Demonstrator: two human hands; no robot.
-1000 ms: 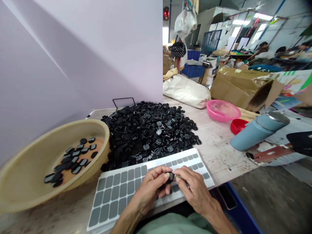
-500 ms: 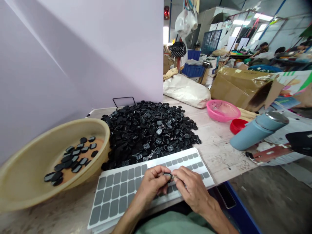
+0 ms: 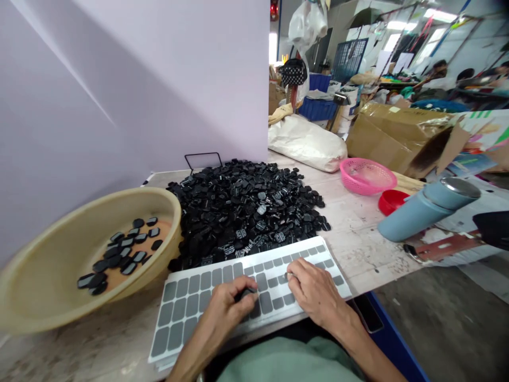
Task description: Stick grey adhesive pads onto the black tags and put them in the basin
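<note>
Before me lies a stack of white sheets (image 3: 175, 335) covered with rows of grey rounded stickers. Over its middle, my left hand (image 3: 228, 305) is closed, thumb and fingers pinching a small black plastic piece (image 3: 245, 293). My right hand (image 3: 316, 292) rests over the right half of the sheet, its thumb and forefinger pinched together. A tiny shiny tip shows at those fingertips, too small to name. Behind the sheets spreads a large heap of black pieces (image 3: 238, 207). Several pieces with grey faces lie in the beige basin (image 3: 47, 233) on the left.
To the right stand a pink basket (image 3: 368, 178), a red bowl (image 3: 392, 201) and a tilted blue flask (image 3: 421, 212). Farther back are a white sack (image 3: 306, 144) and a cardboard box (image 3: 397, 132). A black wire stand (image 3: 202, 154) is behind the heap, against a pale partition (image 3: 178, 79).
My hands, together at the black piece before, have parted. The left moved left with the piece; the right shifted slightly over the smaller stickers. The view has tilted a little.
</note>
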